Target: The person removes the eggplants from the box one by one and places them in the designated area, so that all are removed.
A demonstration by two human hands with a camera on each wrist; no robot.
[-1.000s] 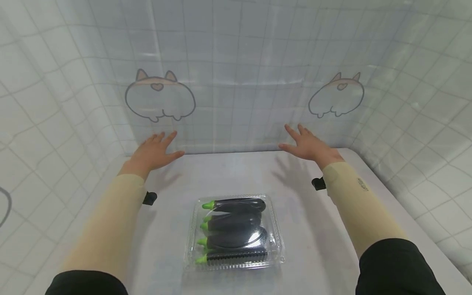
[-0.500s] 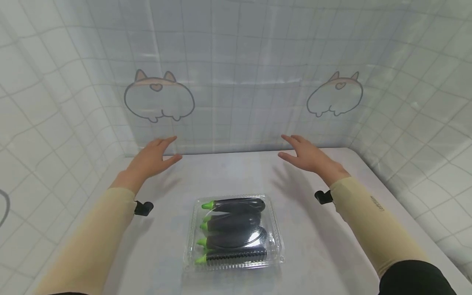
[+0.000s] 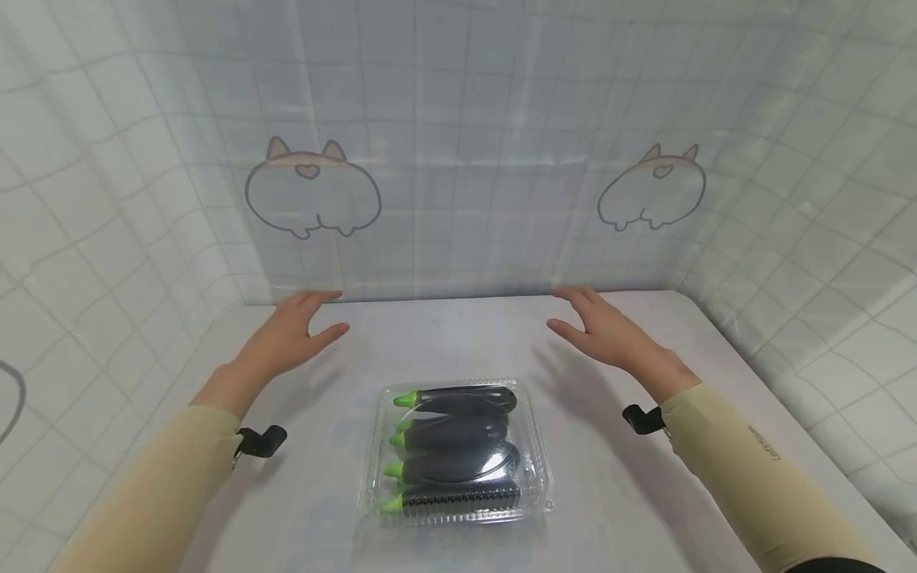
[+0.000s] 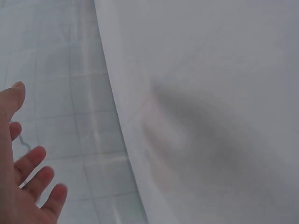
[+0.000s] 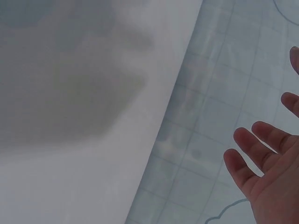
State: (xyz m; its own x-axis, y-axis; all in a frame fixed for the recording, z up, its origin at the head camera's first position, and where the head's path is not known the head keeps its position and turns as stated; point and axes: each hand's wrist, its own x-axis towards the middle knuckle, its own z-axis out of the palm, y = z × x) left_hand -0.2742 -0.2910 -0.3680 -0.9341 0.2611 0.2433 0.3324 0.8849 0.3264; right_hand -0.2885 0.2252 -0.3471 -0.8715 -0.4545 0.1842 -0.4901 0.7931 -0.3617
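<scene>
A clear plastic clamshell box [image 3: 536, 446] lies on the white table near the front middle, its lid down. Through the lid show several dark eggplants [image 3: 454, 431] with green stems pointing left. My left hand [image 3: 286, 334] hovers above the table at the back left, thumb apart from the fingers, holding nothing. Across from it, my right hand [image 3: 609, 330] hovers at the back right, also holding nothing. Both hands are apart from the box. In the wrist views, the left hand's fingers [image 4: 32, 165] and the right hand's fingers [image 5: 254, 151] look loosely bent and spread.
The white table [image 3: 444, 334] ends at a back edge against a hanging grid-patterned curtain [image 3: 466, 215] with cartoon animal drawings. Similar grid sheeting stands on the left and right sides. A black wrist mount [image 3: 261, 440] juts from the left sleeve, another black mount [image 3: 643, 419] from the right.
Both hands have drawn back from the curtain towards the front and lowered somewhat, their fingers less raised. The forearms have spread outwards. The box of eggplants has stayed in place.
</scene>
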